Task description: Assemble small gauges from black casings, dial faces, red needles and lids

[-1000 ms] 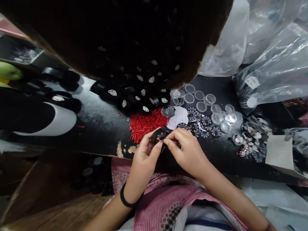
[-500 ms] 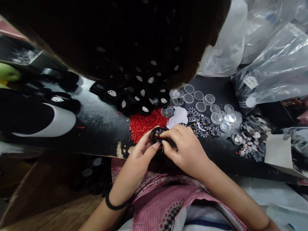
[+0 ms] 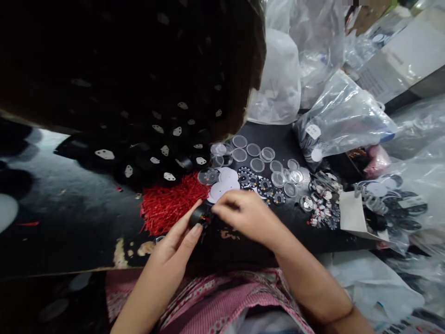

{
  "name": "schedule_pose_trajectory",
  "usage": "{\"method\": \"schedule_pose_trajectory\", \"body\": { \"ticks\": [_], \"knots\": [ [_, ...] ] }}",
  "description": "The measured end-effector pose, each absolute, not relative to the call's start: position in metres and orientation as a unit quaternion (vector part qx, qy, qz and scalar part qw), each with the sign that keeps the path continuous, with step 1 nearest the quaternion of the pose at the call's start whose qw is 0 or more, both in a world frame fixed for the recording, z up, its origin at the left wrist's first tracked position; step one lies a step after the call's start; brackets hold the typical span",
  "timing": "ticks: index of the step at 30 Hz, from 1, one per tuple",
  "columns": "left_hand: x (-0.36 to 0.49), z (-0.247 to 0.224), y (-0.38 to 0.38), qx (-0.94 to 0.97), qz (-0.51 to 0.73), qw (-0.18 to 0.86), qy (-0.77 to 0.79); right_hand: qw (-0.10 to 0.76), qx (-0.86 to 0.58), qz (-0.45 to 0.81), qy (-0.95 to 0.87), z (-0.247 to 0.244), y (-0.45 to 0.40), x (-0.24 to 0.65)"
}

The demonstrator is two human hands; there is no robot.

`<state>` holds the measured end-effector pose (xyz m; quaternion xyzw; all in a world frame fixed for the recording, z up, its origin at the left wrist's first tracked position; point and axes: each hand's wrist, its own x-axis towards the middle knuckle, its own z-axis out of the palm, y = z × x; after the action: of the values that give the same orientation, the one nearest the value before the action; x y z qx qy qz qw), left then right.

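Note:
My left hand (image 3: 181,239) is closed around a small black round gauge (image 3: 199,216), tilted on its side with its dial face turned toward my right hand. Thumb and fingers of my right hand (image 3: 245,215) are pinched together at the gauge's right edge; what lies between them is too small to make out. A bit of red shows at the gauge's face. Just left of the gauge spreads a heap of thin red pointers (image 3: 170,204). Beyond my hands lie white discs (image 3: 222,186), printed black dials (image 3: 264,184) and clear round lenses (image 3: 257,164).
A large dark bag (image 3: 146,69) of black housings bulges over the table at upper left. Clear plastic bags (image 3: 351,116) stand at the back right. Small metal and white parts (image 3: 325,197) are piled beside a white box (image 3: 352,213) on the black table (image 3: 79,232).
The view has swung right, so the table's things sit further left. My right fingers have shifted from over the dial face to the gauge's edge, and the gauge is more tilted.

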<state>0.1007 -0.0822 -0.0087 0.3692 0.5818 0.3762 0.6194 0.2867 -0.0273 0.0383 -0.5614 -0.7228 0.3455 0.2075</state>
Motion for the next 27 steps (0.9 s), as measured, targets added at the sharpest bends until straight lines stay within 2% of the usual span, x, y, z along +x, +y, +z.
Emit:
{"method": "schedule_pose_trajectory", "body": {
  "ticks": [2, 4, 6, 8, 11, 14, 16, 23, 27],
  "knots": [
    [0.101, -0.016, -0.085, 0.355, 0.385, 0.632, 0.571, 0.221, -0.66, 0.234, -0.679, 0.029, -0.007, 0.312],
    [0.103, -0.022, -0.088, 0.332, 0.396, 0.65, 0.557, 0.151, -0.722, 0.119, -0.665, 0.017, 0.013, 0.335],
    [0.105, -0.025, -0.09, 0.314, 0.403, 0.665, 0.545, 0.099, -0.736, 0.087, -0.664, 0.008, 0.028, 0.351],
    [0.109, -0.025, -0.09, 0.281, 0.422, 0.679, 0.531, 0.09, -0.733, 0.09, -0.668, 0.008, 0.031, 0.357],
    [0.115, -0.016, -0.083, 0.187, 0.497, 0.686, 0.498, 0.142, -0.707, 0.133, -0.68, 0.018, 0.013, 0.342],
    [0.119, -0.004, -0.072, 0.094, 0.523, 0.72, 0.446, 0.249, -0.595, 0.285, -0.709, 0.028, -0.019, 0.311],
    [0.12, 0.002, -0.068, 0.055, 0.511, 0.75, 0.417, 0.285, -0.537, 0.361, -0.707, 0.03, -0.037, 0.291],
    [0.119, 0.002, -0.074, 0.066, 0.506, 0.736, 0.445, 0.385, -0.537, 0.384, -0.645, 0.024, -0.049, 0.27],
    [0.123, -0.001, -0.078, 0.159, 0.498, 0.725, 0.449, 0.382, -0.504, 0.352, -0.69, 0.027, -0.053, 0.263]
  ]
}}
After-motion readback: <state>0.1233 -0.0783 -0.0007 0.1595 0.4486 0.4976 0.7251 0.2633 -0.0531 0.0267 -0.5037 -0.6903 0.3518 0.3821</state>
